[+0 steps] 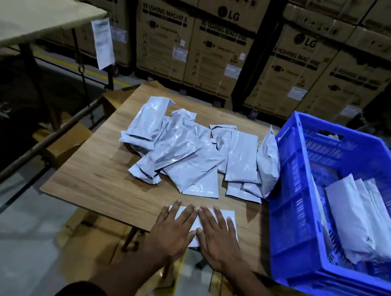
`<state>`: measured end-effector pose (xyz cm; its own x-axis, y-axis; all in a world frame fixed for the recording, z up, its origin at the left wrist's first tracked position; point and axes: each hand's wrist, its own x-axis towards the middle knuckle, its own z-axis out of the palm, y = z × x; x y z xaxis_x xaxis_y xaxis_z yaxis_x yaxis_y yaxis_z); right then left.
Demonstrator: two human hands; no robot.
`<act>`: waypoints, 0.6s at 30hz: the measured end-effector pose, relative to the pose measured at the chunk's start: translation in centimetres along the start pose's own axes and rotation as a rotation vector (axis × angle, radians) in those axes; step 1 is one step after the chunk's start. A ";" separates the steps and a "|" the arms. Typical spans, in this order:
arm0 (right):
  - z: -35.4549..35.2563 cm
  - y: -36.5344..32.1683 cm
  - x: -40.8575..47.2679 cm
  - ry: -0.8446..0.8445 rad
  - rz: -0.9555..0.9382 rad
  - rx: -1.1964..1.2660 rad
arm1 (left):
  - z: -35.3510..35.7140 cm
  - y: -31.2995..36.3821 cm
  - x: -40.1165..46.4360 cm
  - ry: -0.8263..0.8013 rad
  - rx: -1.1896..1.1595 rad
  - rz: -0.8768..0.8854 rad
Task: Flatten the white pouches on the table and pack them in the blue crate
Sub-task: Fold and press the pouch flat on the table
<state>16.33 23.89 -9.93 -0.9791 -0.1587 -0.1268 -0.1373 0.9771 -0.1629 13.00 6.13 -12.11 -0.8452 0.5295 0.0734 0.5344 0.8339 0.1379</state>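
A white pouch [226,214] lies flat at the near edge of the small wooden table [99,174]. My left hand [173,228] and my right hand [218,236] press down on it side by side, fingers straight and spread, and they hide most of it. Behind it, a loose heap of several white pouches [188,157] covers the middle of the table, some puffy and overlapping. One pouch [267,161] leans against the blue crate [292,187], which stands at the table's right side. Inside the crate a stack of flattened pouches [358,223] leans at an angle.
Stacked cardboard washing-machine boxes [214,49] form a wall behind the table. A beige table [26,13] with a hanging paper sheet [102,42] stands at the left. Flattened cardboard [89,241] lies on the floor under the table. A metal bar [45,140] slants along the left.
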 end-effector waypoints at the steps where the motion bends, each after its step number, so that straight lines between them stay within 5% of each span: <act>1: 0.0 0.0 0.0 -0.001 -0.010 0.000 | 0.2 0.0 -0.1 -0.004 0.000 0.004; 12: -0.1 1.3 -0.8 -0.087 0.107 -0.004 | 1.0 -0.1 -0.7 0.140 0.000 0.029; 18: -0.6 -0.6 -0.8 -0.070 0.202 0.007 | 0.1 -1.1 0.5 0.027 0.019 0.022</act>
<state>17.08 23.47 -9.15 -0.9739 0.0301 -0.2250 0.0615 0.9891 -0.1340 11.96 5.46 -12.35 -0.8330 0.5436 0.1033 0.5529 0.8249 0.1173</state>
